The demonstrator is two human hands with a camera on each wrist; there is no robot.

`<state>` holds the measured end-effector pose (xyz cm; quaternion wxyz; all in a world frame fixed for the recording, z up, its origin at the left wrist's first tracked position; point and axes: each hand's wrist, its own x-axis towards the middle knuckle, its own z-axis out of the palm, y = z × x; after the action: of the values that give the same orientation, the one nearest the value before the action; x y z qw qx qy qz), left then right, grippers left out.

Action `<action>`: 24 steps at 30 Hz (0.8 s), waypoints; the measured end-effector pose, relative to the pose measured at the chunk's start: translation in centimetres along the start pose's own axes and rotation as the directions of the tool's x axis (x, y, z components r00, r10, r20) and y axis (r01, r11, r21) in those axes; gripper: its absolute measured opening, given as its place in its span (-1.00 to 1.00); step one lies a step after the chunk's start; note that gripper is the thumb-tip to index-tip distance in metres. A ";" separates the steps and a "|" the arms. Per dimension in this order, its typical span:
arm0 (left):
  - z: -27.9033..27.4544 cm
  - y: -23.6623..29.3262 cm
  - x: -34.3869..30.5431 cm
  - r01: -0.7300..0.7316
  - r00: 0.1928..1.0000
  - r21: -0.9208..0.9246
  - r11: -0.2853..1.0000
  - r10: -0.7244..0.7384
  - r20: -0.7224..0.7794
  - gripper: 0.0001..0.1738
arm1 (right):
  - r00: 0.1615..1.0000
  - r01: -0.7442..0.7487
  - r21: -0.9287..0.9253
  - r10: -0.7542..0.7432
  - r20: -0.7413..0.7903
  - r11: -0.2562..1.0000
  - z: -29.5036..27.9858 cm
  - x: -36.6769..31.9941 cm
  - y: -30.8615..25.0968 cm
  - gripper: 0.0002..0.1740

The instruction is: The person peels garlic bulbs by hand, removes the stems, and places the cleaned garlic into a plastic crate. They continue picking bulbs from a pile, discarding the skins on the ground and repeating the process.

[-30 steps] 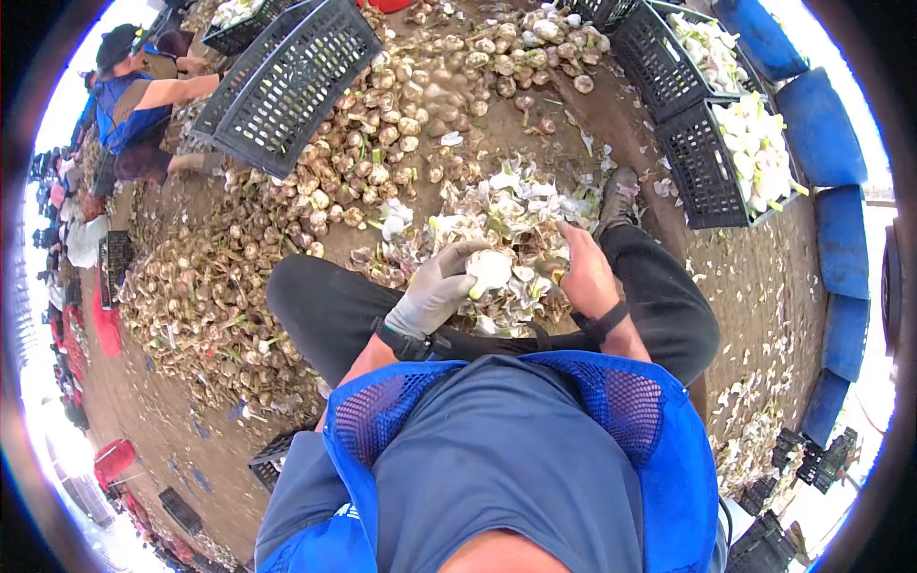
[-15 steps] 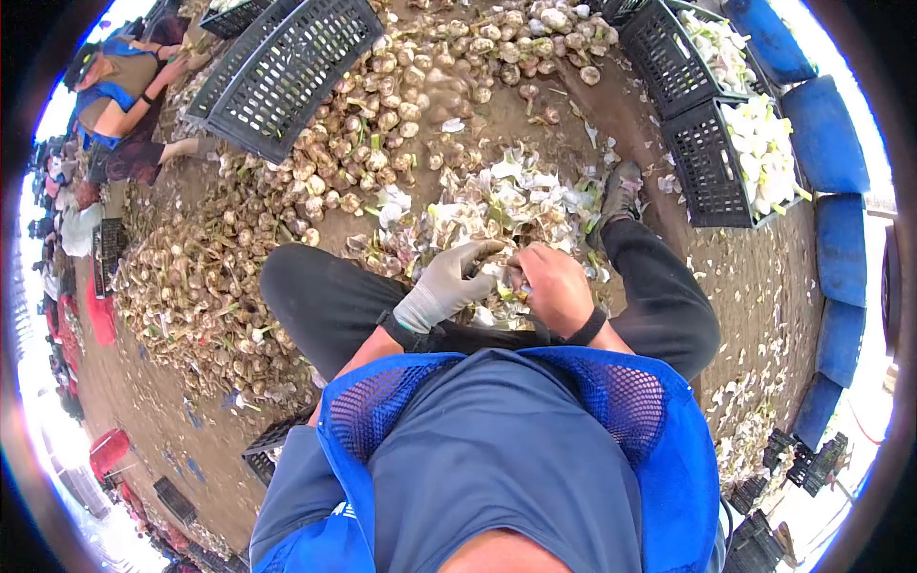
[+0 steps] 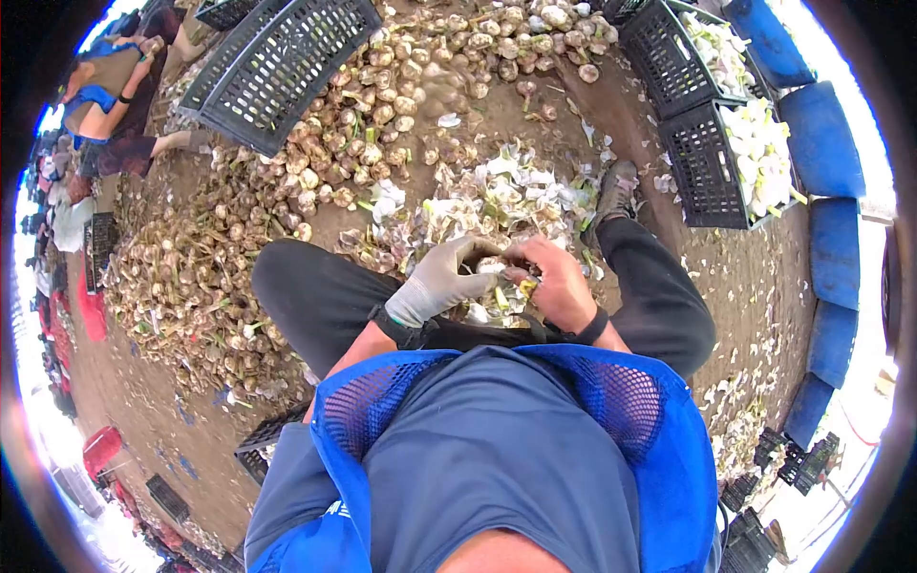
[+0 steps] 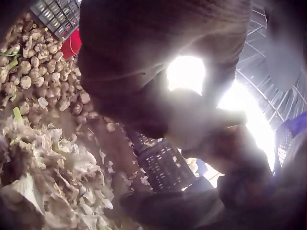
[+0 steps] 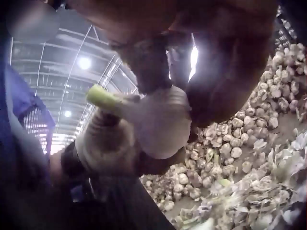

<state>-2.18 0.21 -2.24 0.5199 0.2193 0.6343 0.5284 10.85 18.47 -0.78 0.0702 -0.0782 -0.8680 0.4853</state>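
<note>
A white garlic bulb (image 3: 491, 265) with a short green stem is between the two hands, close over the loose skins. My left hand (image 3: 435, 284), in a pale grey glove, holds it with thumb and fingers curled round its side. The bare right hand (image 3: 562, 286) meets it from the other side, fingers bent and pinching at its surface. A small yellow piece (image 3: 528, 286) shows by the right thumb; I cannot tell what it is. In the right wrist view, the smooth bulb (image 5: 163, 125) shows its cut green stem (image 5: 103, 97), with dark fingertips on top.
Peeled skins (image 3: 511, 196) lie heaped between the legs. Unpeeled bulbs (image 3: 205, 277) spread to the left and ahead. Black crates (image 3: 709, 167) of white garlic stand at right; another black crate (image 3: 287, 72) is tilted at upper left. Another person (image 3: 105, 100) sits at far left.
The right hand, apart from the bulb a second ago, has moved left to meet it. The left hand keeps its hold. The person at far left has shifted.
</note>
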 end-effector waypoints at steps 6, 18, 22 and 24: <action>0.3 -0.9 -0.7 0.081 0.997 -0.108 0.991 -0.078 0.024 -0.53 | 0.987 0.018 -0.059 -0.008 0.163 0.998 0.2 -0.4 1.0 -0.84; 0.4 -1.5 0.1 -0.002 0.999 0.059 0.998 0.000 0.035 -0.40 | 0.972 -0.079 -0.145 0.108 0.209 0.986 0.3 -0.6 2.0 -0.84; -0.1 -1.8 0.4 0.004 0.999 -0.189 0.982 0.002 0.032 -0.28 | 0.933 -0.354 0.029 0.351 0.076 0.935 0.1 -0.4 1.5 -0.81; -0.4 -1.7 0.3 0.029 0.998 -0.210 0.977 -0.019 0.052 -0.27 | 0.921 -0.389 0.139 0.385 0.056 0.911 0.3 -0.4 1.6 -0.83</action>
<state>-2.23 -0.29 -3.97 0.5622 0.1683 0.5643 0.5806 11.31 18.97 -2.34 -0.0334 -0.2365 -0.7979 0.5535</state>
